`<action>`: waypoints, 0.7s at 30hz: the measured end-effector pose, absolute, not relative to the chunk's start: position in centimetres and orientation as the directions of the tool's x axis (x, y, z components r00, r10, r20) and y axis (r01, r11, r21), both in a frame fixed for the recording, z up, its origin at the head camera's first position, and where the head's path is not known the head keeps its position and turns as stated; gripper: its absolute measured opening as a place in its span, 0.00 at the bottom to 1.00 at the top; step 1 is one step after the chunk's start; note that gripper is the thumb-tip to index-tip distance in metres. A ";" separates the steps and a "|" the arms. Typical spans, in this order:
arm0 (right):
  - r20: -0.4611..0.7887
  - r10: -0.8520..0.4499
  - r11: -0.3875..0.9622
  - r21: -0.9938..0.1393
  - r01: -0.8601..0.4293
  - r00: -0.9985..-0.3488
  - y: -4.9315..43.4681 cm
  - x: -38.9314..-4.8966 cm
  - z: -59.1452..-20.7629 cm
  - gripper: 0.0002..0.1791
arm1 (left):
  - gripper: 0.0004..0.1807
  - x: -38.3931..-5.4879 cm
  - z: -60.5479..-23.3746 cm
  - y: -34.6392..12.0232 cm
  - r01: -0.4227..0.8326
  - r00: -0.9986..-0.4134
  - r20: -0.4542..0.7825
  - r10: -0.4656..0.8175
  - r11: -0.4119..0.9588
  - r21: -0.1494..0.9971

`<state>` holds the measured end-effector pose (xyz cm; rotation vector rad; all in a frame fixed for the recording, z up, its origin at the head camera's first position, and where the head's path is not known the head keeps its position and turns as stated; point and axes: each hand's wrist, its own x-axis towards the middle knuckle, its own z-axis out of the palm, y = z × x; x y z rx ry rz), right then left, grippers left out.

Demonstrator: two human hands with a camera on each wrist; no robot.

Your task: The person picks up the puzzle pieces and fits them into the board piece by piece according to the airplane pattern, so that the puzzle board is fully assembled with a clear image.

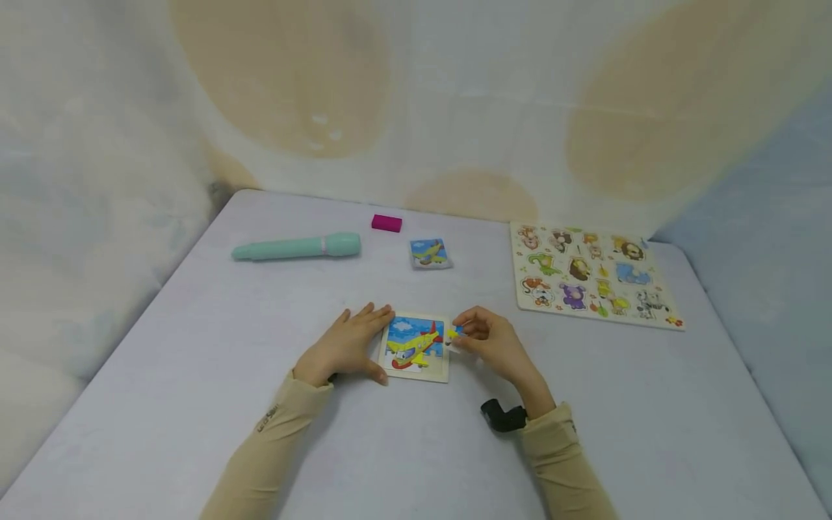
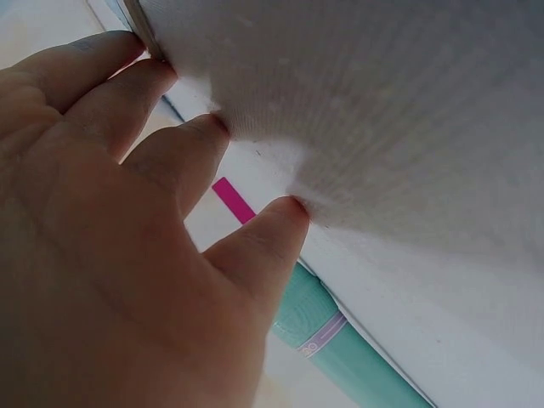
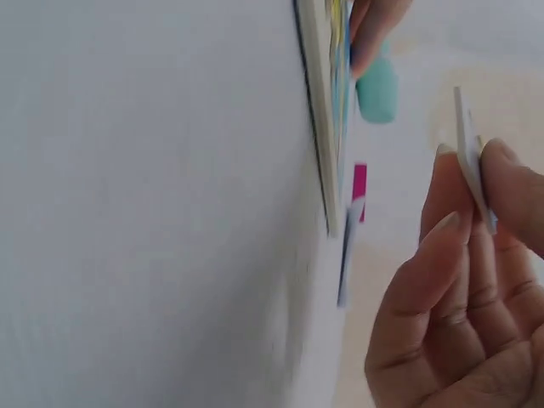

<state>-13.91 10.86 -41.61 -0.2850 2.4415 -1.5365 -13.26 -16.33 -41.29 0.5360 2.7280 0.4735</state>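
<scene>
A small square jigsaw puzzle with a yellow and red airplane picture lies in a light wooden tray (image 1: 416, 377) in front of the person. My left hand (image 1: 344, 345) rests along the tray's left side, fingers spread and thumb near its lower left corner. In the left wrist view, fingertips (image 2: 289, 208) of that hand touch the white table. Just beyond the tray's right edge, my right hand (image 1: 497, 348) pinches a puzzle piece (image 3: 467, 153) between thumb and fingers. Blue and yellow show on this piece (image 1: 454, 333). White gaps show at the picture's lower left and right side.
Behind the tray lie a small airplane picture packet (image 1: 430, 253), a magenta block (image 1: 386, 223) and a mint-green wand-like stick (image 1: 292, 248). An animal puzzle board (image 1: 529, 285) occupies the back right. A black curved device (image 1: 503, 417) sits at the right wrist. Draped cloth (image 1: 468, 108) stands behind the table.
</scene>
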 end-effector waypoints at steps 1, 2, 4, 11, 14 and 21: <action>-0.107 -0.305 0.418 -0.908 -0.032 -0.946 10.6 -13.9 -41.7 0.13 | 0.61 -13.3 -41.3 -16.3 0.303 -0.879 -0.243 0.410 0.875 0.378; -0.110 -0.320 0.410 -0.912 -0.032 -0.941 10.4 -13.8 -41.9 0.13 | 0.61 -13.3 -41.3 -16.3 0.302 -0.879 -0.243 0.409 0.874 0.380; -0.116 -0.338 0.393 -0.919 -0.029 -0.934 10.0 -13.7 -42.2 0.13 | 0.61 -13.3 -41.3 -16.3 0.299 -0.880 -0.243 0.408 0.873 0.385; -0.096 -0.380 0.464 -0.880 -0.100 -0.920 8.2 -13.2 -43.2 0.09 | 0.61 -13.2 -41.3 -16.3 0.301 -0.884 -0.238 0.403 0.879 0.370; -0.109 -0.367 0.526 -0.844 -0.109 -0.924 7.6 -12.9 -43.1 0.08 | 0.61 -13.2 -41.3 -16.3 0.305 -0.884 -0.236 0.404 0.880 0.364; -0.077 -0.307 0.647 -0.748 -0.149 -0.949 6.7 -12.5 -43.2 0.12 | 0.62 -13.2 -41.3 -16.4 0.312 -0.878 -0.237 0.415 0.874 0.373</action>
